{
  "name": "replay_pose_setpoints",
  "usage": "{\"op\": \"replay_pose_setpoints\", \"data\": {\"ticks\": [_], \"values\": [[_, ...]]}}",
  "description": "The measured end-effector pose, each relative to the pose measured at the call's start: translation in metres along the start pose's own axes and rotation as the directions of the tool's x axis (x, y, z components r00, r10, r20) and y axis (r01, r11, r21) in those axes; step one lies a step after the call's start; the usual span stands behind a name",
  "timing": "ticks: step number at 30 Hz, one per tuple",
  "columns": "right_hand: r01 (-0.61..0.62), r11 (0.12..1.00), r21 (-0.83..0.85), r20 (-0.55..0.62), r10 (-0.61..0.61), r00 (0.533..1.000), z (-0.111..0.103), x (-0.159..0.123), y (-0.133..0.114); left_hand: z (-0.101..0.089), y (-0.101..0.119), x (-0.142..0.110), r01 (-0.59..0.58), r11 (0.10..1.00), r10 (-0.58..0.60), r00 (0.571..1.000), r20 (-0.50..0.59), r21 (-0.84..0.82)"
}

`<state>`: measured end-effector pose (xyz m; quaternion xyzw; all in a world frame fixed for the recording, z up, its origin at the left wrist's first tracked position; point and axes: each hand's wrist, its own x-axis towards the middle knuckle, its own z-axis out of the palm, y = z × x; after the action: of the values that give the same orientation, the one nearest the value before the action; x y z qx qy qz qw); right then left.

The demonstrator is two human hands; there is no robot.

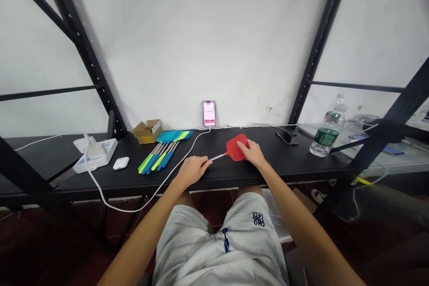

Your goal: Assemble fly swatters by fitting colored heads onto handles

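Note:
A fly swatter (236, 148) with a red square head and a thin metal shaft spans the space between my hands, over the black desk. My left hand (192, 170) is closed round its handle, most of which the fingers hide. At the head's right edge, my right hand (254, 153) grips the red part, thumb lying on top. Off to the left lies a fanned pile of several more fly swatters (161, 157), with blue and yellow-green heads and handles; their heads point toward the wall.
Behind the pile sits an open cardboard box (146, 131). A white earbud case (121, 163) and a power strip (97, 154) are farther left. A phone (209, 114) leans on the wall, its white cable (134, 210) drooping over the desk edge. Rightward are another phone (287, 137) and water bottles (328, 132).

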<state>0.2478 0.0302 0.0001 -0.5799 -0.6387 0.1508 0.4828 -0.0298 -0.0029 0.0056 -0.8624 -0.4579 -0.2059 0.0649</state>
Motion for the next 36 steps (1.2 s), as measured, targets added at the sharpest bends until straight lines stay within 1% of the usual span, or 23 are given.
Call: {"op": "replay_pose_setpoints", "data": {"ticks": [7,14,18,22,26,31,33,36], "values": [[-0.01,0.999,0.037,0.041,0.008,0.999,0.001,-0.002,0.002,0.0,0.001,0.0,-0.002,1.0,0.002,1.0,-0.003,0.003],[-0.005,0.999,-0.033,-0.037,0.004,0.999,0.003,0.002,0.004,0.0,0.004,0.001,0.07,0.997,-0.07,0.998,-0.004,0.029],[-0.035,0.995,-0.094,-0.124,0.023,0.992,0.004,0.001,0.007,0.003,0.004,0.002,0.053,0.999,-0.053,0.998,-0.025,0.006],[-0.064,0.993,-0.099,-0.194,0.044,0.98,0.005,0.001,0.011,0.004,0.003,0.002,0.051,0.998,-0.052,0.996,-0.072,-0.022],[-0.058,0.991,-0.124,-0.181,0.035,0.983,0.005,0.003,0.013,0.004,0.003,0.002,0.054,0.998,-0.058,0.994,-0.092,-0.042],[-0.06,0.992,-0.107,-0.148,0.043,0.988,0.005,0.004,0.013,0.006,0.001,0.002,0.047,0.997,-0.053,0.994,-0.098,-0.064],[-0.056,0.993,-0.108,-0.153,0.039,0.988,0.005,0.003,0.012,0.007,0.001,0.002,0.048,0.996,-0.055,0.993,-0.106,-0.069],[-0.041,0.992,-0.119,-0.191,0.018,0.982,0.004,0.002,0.01,0.008,0.0,0.002,0.05,0.997,-0.056,0.993,-0.107,-0.059]]}}
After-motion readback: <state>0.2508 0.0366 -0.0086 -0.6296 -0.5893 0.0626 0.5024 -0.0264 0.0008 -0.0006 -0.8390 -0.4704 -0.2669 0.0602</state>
